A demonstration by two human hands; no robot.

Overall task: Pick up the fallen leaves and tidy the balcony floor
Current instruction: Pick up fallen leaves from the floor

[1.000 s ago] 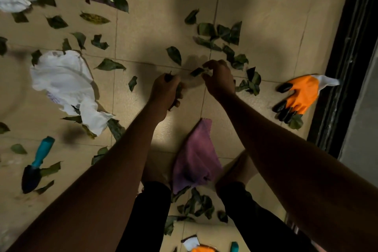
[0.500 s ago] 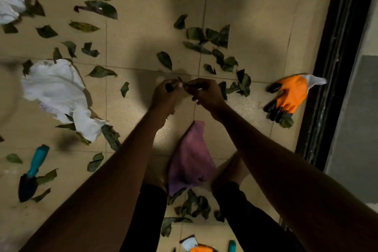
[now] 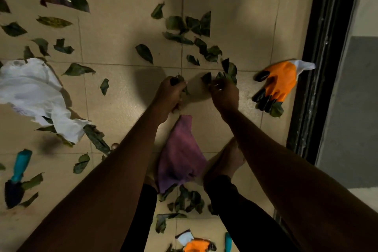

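1. A person's left hand (image 3: 170,95) stays clenched around gathered leaves (image 3: 181,78), low over the tiled floor (image 3: 122,26).
2. The right hand (image 3: 225,96), joined to it a half-second ago, has swung right and pinches into a leaf cluster (image 3: 230,69) near the orange glove (image 3: 280,82).
3. Another handover looks finished; scattered leaves (image 3: 144,53) remain far and left.

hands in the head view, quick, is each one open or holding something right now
Left hand: closed, gripping a bunch of dark green leaves.
Right hand: closed, pinching a single dark green leaf.
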